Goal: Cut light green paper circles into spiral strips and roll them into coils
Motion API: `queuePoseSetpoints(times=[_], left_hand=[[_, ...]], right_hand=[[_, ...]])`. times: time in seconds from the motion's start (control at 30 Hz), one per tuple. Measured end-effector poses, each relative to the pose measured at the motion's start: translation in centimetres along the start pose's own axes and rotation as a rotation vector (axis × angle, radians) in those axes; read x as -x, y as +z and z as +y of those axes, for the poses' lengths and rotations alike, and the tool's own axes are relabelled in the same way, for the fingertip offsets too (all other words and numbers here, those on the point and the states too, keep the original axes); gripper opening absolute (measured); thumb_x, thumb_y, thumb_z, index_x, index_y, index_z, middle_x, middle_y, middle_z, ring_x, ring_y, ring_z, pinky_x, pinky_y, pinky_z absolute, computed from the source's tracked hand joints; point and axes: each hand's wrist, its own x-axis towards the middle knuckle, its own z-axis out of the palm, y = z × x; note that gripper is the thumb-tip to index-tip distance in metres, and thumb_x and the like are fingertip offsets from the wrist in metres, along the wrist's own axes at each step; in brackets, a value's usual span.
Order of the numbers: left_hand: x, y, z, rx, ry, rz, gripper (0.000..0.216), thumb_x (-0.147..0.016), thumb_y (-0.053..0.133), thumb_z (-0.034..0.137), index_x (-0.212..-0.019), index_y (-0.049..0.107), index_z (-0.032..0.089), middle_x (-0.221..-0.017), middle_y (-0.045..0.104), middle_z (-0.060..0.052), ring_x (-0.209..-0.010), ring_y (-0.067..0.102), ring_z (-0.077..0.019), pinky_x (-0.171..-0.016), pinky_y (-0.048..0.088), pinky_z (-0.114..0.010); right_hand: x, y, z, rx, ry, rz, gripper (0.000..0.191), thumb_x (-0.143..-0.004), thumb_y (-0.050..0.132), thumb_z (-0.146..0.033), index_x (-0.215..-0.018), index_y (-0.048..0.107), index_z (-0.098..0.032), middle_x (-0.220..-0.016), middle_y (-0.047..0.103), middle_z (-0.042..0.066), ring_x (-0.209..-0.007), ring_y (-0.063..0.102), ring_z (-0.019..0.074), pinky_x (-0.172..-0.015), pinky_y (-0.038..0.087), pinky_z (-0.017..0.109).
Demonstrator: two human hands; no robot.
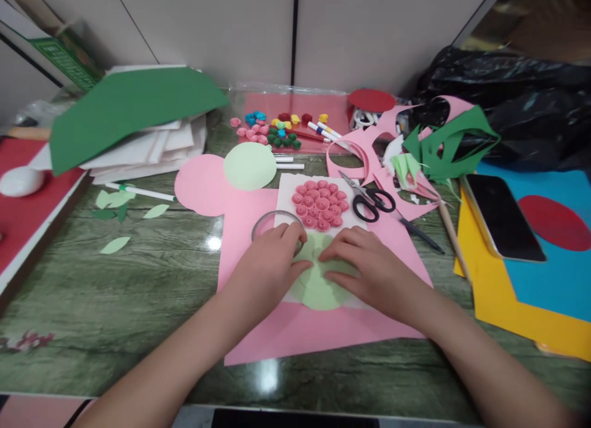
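Observation:
A light green paper circle (323, 297) with faint curved lines lies in front of me on a white sheet (285, 191). My left hand (277, 255) rests at its left side, thumb stretched across the paper and fingers bent but apart from the thumb. From the right, my right hand (357, 258) touches the same circle with thumb and fingers spread. Just beyond it sits a round cluster of pink rolled paper flowers (320, 203). A clear ring-shaped object (268, 218) is partly hidden behind my left hand. Black-handled scissors (372, 203) lie right of the flowers.
Beneath everything is a large pink sheet (323, 329). Paper leaves (115, 245) and a green stack (138, 108) are at left. Small coloured flowers (277, 132) lie behind. Paper scraps (452, 141), a pen (422, 235) and a phone (503, 215) are at right.

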Motion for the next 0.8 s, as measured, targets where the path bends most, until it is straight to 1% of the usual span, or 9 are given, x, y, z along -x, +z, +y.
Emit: queuePoseSetpoints(times=[0.17, 0.3, 0.43, 0.6, 0.7, 0.73, 0.8], left_hand=[[-0.2, -0.1, 0.0, 0.011, -0.041, -0.029, 0.019, -0.079, 0.063, 0.022, -0.093, 0.05, 0.021, -0.08, 0.06, 0.0, -0.07, 0.057, -0.0176, -0.058, 0.039, -0.028], [-0.2, -0.5, 0.1, 0.027, -0.033, -0.039, 0.015, -0.081, 0.059, 0.018, -0.093, 0.051, 0.021, -0.08, 0.061, 0.0, -0.07, 0.058, -0.0171, -0.059, 0.04, -0.028], [0.0, -0.7, 0.3, 0.033, -0.024, -0.038, 0.013, -0.081, 0.058, 0.016, -0.09, 0.051, 0.02, -0.079, 0.061, 0.0, -0.069, 0.057, -0.0168, -0.06, 0.041, -0.029], [0.1, -0.7, 0.3, 0.037, -0.003, -0.022, 0.01, -0.08, 0.057, 0.016, -0.087, 0.051, 0.02, -0.075, 0.059, 0.001, -0.066, 0.055, -0.0163, -0.059, 0.04, -0.028], [0.2, -0.9, 0.5, 0.05, 0.014, 0.035, 0.007, -0.08, 0.056, 0.016, -0.085, 0.052, 0.02, -0.081, 0.059, -0.001, -0.071, 0.056, -0.0171, -0.062, 0.042, -0.029], [0.3, -1.0, 0.6, 0.059, 0.025, 0.072, 0.005, -0.081, 0.056, 0.017, -0.084, 0.053, 0.019, -0.085, 0.059, -0.003, -0.075, 0.056, -0.0177, -0.064, 0.043, -0.03], [0.4, -1.3, 1.0, 0.106, 0.045, 0.146, 0.001, -0.082, 0.055, 0.018, -0.081, 0.055, 0.018, -0.088, 0.059, -0.004, -0.08, 0.056, -0.0186, -0.068, 0.044, -0.031]], right_hand=[[0.1, -0.1, -0.4, -0.027, 0.025, -0.058, 0.011, -0.086, 0.058, -0.016, -0.095, 0.059, -0.022, -0.097, 0.06, 0.006, -0.097, 0.052, 0.0246, -0.081, 0.042, 0.04], [0.1, -0.1, -0.7, -0.034, 0.047, -0.058, 0.008, -0.087, 0.056, -0.016, -0.092, 0.058, -0.021, -0.097, 0.06, 0.006, -0.096, 0.051, 0.0246, -0.082, 0.041, 0.04], [0.1, -0.1, -0.8, -0.074, 0.063, -0.047, 0.008, -0.085, 0.058, -0.015, -0.088, 0.056, -0.022, -0.095, 0.061, 0.004, -0.095, 0.051, 0.0231, -0.082, 0.04, 0.038], [-0.1, -0.3, -1.2, -0.149, 0.116, -0.029, 0.012, -0.08, 0.057, -0.009, -0.08, 0.056, -0.021, -0.083, 0.063, 0.001, -0.083, 0.055, 0.0191, -0.074, 0.041, 0.033], [-0.1, -0.7, -1.6, -0.293, 0.167, -0.001, 0.011, -0.08, 0.057, -0.011, -0.078, 0.058, -0.021, -0.079, 0.064, -0.001, -0.076, 0.057, 0.0162, -0.068, 0.042, 0.029], [-0.1, -0.7, -1.7, -0.349, 0.191, 0.029, 0.01, -0.08, 0.057, -0.011, -0.078, 0.058, -0.021, -0.078, 0.064, -0.001, -0.074, 0.058, 0.0153, -0.067, 0.042, 0.028], [-0.1, -0.8, -1.8, -0.456, 0.246, 0.137, 0.008, -0.08, 0.059, -0.013, -0.079, 0.059, -0.021, -0.077, 0.064, -0.002, -0.072, 0.058, 0.0144, -0.066, 0.043, 0.027]])
